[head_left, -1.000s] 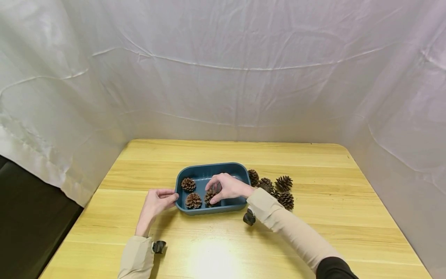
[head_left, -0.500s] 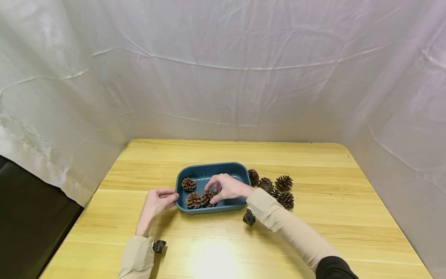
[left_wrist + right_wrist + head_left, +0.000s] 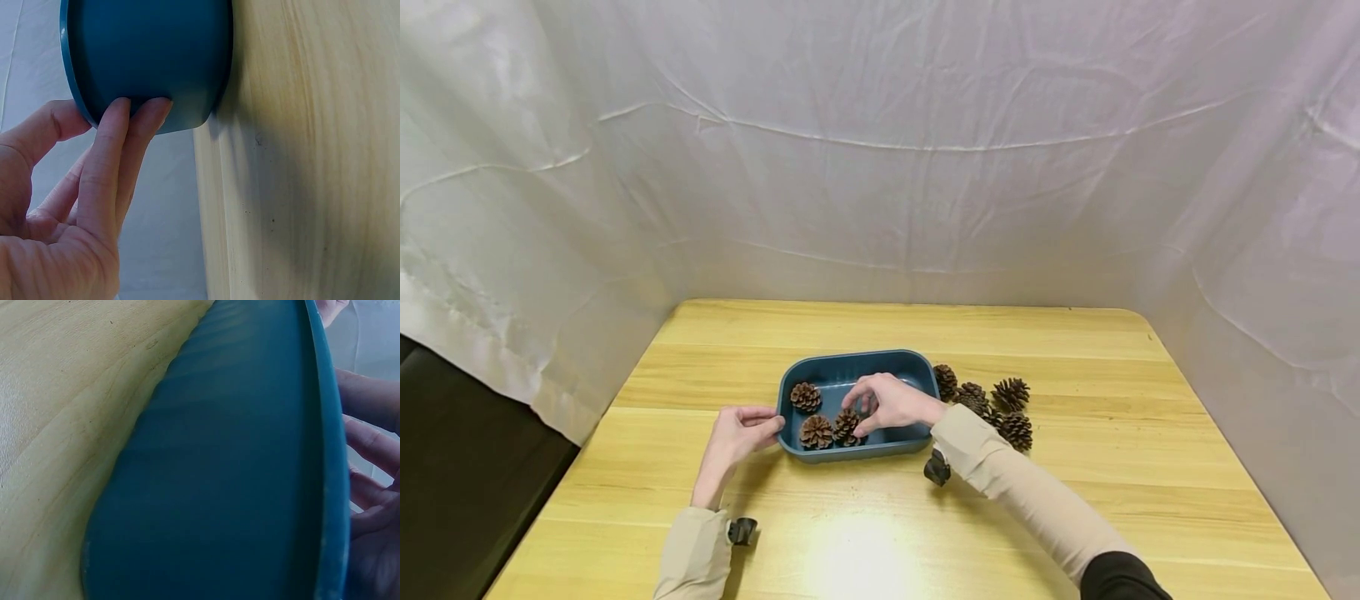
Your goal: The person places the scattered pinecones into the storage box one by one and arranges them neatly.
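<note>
A dark teal rectangular box (image 3: 865,451) stands on the table. My left hand (image 3: 741,433) pinches its left end; in the left wrist view the thumb is at the rim and two fingers touch the outer wall. My right hand (image 3: 889,403) reaches over the rim, thumb and fingers curled about a brown pine cone (image 3: 846,428) near the front wall. Beside that cone lies a second pine cone (image 3: 816,432), and a third pine cone (image 3: 806,397) sits by the back left. The box wall (image 3: 219,456) hides most of this in the right wrist view.
Several loose pine cones (image 3: 973,398) lie in a cluster just right of the box, partly behind my right sleeve (image 3: 1022,492). The wooden table (image 3: 820,533) has pale cloth (image 3: 910,192) hanging behind it and at both sides.
The pine cone at my right hand has shifted slightly left and turned, coming up against the cone beside it. Both hands and the box look almost unmoved.
</note>
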Tool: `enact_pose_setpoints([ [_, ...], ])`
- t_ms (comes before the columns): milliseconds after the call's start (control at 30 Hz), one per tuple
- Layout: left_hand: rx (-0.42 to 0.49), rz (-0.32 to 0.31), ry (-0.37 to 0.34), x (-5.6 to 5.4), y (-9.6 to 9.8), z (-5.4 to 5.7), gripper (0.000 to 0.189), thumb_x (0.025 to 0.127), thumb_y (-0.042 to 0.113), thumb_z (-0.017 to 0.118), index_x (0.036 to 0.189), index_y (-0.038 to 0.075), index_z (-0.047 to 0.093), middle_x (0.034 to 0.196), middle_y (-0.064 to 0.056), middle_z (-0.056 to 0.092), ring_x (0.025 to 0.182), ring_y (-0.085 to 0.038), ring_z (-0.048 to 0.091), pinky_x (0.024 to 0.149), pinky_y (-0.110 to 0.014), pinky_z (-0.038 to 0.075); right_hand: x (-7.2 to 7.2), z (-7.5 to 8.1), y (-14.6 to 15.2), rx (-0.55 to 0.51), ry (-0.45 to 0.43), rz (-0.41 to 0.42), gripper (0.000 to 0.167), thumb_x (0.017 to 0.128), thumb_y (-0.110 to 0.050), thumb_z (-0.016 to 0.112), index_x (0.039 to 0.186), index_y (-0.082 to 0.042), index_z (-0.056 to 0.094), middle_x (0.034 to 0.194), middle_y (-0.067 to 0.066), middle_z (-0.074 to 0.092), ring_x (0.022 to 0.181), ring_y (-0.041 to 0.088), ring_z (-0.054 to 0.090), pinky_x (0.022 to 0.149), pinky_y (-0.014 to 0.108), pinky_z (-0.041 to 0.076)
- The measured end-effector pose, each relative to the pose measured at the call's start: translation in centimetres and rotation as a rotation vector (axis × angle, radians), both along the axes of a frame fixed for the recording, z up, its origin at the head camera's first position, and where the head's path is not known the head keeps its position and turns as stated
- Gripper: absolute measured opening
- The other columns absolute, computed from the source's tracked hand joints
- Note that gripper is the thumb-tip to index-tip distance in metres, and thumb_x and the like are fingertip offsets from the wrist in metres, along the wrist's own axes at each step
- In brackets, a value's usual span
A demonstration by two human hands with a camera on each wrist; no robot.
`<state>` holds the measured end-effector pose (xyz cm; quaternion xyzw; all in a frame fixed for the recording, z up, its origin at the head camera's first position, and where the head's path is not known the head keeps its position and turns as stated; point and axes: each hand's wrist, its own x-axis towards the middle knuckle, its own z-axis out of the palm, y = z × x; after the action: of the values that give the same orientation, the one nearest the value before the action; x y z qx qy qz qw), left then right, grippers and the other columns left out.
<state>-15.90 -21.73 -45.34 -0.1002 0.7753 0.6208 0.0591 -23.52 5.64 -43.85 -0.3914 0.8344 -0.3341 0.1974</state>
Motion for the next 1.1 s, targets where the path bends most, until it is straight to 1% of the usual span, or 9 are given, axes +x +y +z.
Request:
enact_pose_setpoints([
  [300, 0.000, 0.000, 0.004, 0.09, 0.04, 0.05, 0.035, 0.089, -0.002, 0.071, 0.118, -0.020, 0.062, 0.100, -0.023, 0.077, 0.077, -0.013, 0.075, 0.072, -0.022, 0.065, 0.10, 0.15, 0.08, 0.001, -0.001, -0.006, 0.035, 0.086, -0.016, 0.081, 0.119, -0.009, 0.071, 0.113, 0.011, 0.065, 0.088, 0.015, 0.060, 0.072, 0.018, 0.055],
  [567, 0.006, -0.003, 0.005, 0.13, 0.03, 0.09, 0.036, 0.089, -0.003, 0.070, 0.119, -0.020, 0.061, 0.100, -0.023, 0.076, 0.078, -0.014, 0.076, 0.073, -0.023, 0.065, 0.04, 0.35, 0.15, -0.003, 0.003, -0.004, 0.038, 0.087, -0.015, 0.080, 0.122, -0.003, 0.069, 0.114, 0.011, 0.065, 0.088, 0.014, 0.060, 0.071, 0.015, 0.054],
  [700, 0.005, -0.002, 0.008, 0.14, 0.01, 0.07, 0.035, 0.089, -0.002, 0.071, 0.118, -0.020, 0.062, 0.099, -0.022, 0.077, 0.078, -0.014, 0.076, 0.073, -0.023, 0.065, -0.01, 0.32, 0.14, -0.002, 0.006, -0.004, 0.038, 0.087, -0.015, 0.079, 0.122, -0.003, 0.069, 0.115, 0.012, 0.065, 0.088, 0.013, 0.060, 0.071, 0.015, 0.054],
  [933, 0.004, -0.002, 0.010, 0.16, 0.00, 0.04, 0.035, 0.089, -0.002, 0.071, 0.118, -0.020, 0.062, 0.101, -0.024, 0.076, 0.078, -0.016, 0.076, 0.072, -0.023, 0.065, 0.03, 0.33, 0.26, -0.002, 0.013, -0.009, 0.037, 0.088, -0.015, 0.079, 0.122, -0.005, 0.070, 0.117, 0.012, 0.065, 0.090, 0.017, 0.062, 0.072, 0.015, 0.054],
  [1100, 0.002, -0.001, 0.009, 0.15, 0.00, 0.01, 0.035, 0.089, -0.002, 0.071, 0.117, -0.019, 0.063, 0.099, -0.023, 0.077, 0.077, -0.014, 0.076, 0.071, -0.022, 0.065, 0.13, 0.46, 0.44, -0.008, 0.009, -0.021, 0.036, 0.087, -0.014, 0.079, 0.121, -0.006, 0.070, 0.117, 0.011, 0.065, 0.091, 0.018, 0.062, 0.073, 0.016, 0.055],
])
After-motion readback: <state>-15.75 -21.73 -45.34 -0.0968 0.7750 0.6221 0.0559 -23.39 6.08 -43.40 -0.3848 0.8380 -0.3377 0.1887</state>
